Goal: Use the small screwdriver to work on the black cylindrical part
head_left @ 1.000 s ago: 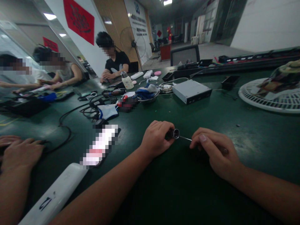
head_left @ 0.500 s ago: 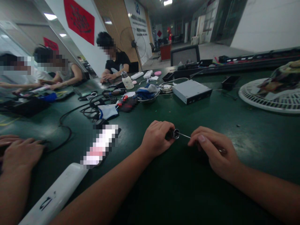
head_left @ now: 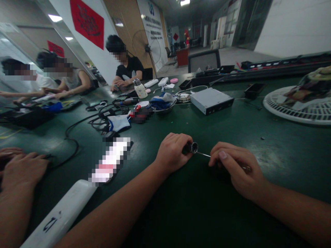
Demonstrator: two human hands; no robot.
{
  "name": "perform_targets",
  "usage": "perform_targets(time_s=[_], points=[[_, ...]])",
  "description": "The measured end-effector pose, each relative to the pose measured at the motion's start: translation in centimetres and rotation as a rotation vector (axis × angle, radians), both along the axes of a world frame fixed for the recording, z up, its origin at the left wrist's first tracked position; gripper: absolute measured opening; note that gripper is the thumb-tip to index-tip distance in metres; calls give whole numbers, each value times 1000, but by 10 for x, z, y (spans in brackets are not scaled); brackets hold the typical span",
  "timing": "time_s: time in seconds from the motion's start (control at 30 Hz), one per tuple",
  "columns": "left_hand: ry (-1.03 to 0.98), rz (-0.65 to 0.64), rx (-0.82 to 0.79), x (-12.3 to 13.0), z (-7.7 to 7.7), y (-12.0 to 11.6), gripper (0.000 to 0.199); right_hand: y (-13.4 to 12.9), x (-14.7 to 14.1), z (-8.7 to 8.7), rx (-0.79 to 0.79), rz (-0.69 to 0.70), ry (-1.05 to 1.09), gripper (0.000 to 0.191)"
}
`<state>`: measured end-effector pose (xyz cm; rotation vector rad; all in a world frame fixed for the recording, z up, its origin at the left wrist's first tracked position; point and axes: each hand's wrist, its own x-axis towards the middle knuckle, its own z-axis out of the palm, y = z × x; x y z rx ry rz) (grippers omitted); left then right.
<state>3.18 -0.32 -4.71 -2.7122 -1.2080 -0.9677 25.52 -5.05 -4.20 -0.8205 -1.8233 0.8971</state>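
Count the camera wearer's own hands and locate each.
2: the left hand grips a dark part with a round, metal-rimmed opening, near centre; the right hand, further right, holds a thin metal-shafted tool. Neither is hidden.

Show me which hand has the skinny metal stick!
The camera wearer's right hand: the thin metal rod sticks out of it. Their left hand instead holds a small round-ended piece.

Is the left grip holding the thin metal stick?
No, the thin metal stick pokes out of the right grip, while the left grip holds a small round-ended part.
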Motion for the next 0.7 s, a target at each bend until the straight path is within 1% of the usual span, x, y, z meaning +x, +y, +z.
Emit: perform_targets(time_s=[0.23, 0.43, 0.53, 0.7], points=[[11, 5, -9, -1, 0, -1, 17, 1, -2, 0, 20, -93, -1, 36], [15, 13, -14, -1, -1, -1, 17, 1, -3, 0, 26, -128, 18, 35], [11, 8, -16, -1, -1, -1, 17, 0, -3, 2, 13, -107, 12, 34], [6, 9, -20, -1, -1, -1, 20, -1, -2, 5, -7, -24, -24, 30]])
